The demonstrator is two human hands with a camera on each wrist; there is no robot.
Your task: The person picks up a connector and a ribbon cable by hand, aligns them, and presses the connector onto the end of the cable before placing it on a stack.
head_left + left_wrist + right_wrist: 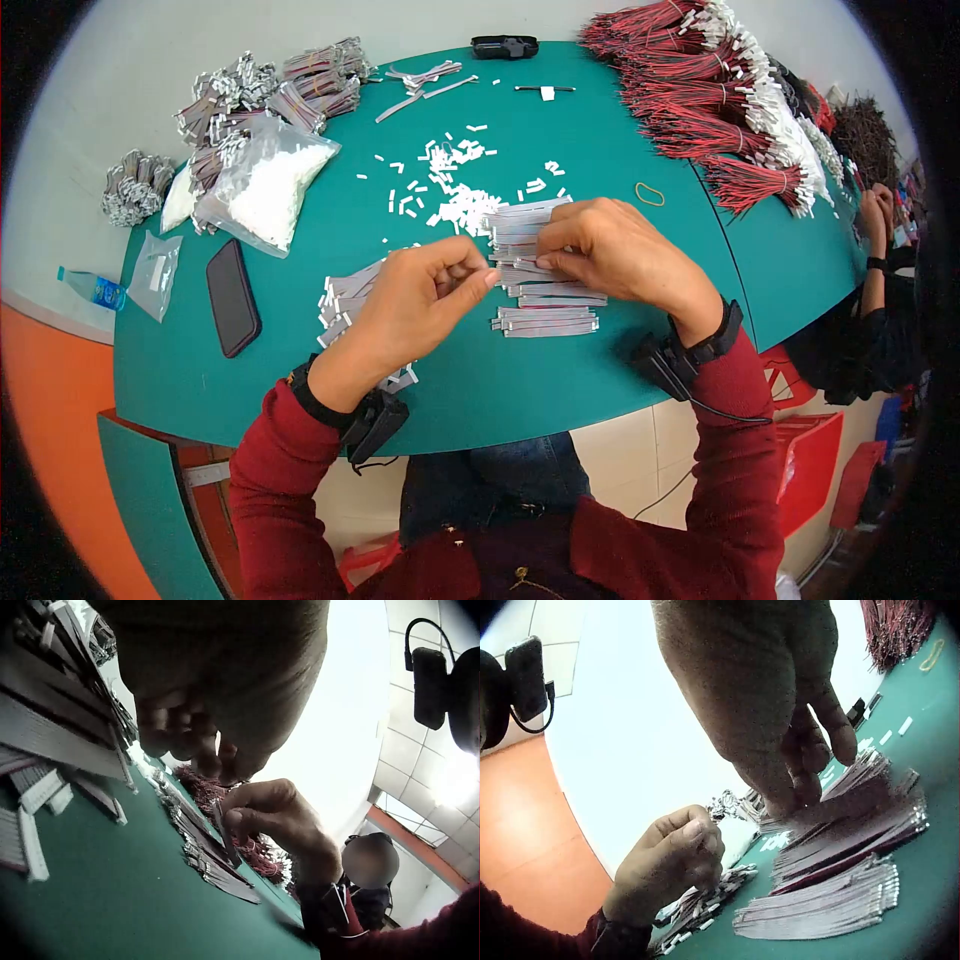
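Note:
My left hand [410, 300] is bent in the middle of the table, thumb tip against the curled index finger, with a small white connector [494, 276] showing at the tips. To its right my right hand [625, 250] pinches a flat ribbon cable [227, 836] between thumb and fingers. Beneath that hand lie stacked rows of grey ribbon cables [545, 322] with bare ends, side by side. More ribbon cables [350, 295], these with white ends, lie partly hidden under my left hand and forearm. Loose white connectors [468, 210] are heaped just beyond both hands.
A clear bag of white pieces [275, 185], bundled grey cables [320, 80] and a phone [233, 298] stand left. Red-black wire bundles [690, 95] fill the back right. A rubber band [650, 194] lies near my right hand. Another person's arm [876, 230] shows far right.

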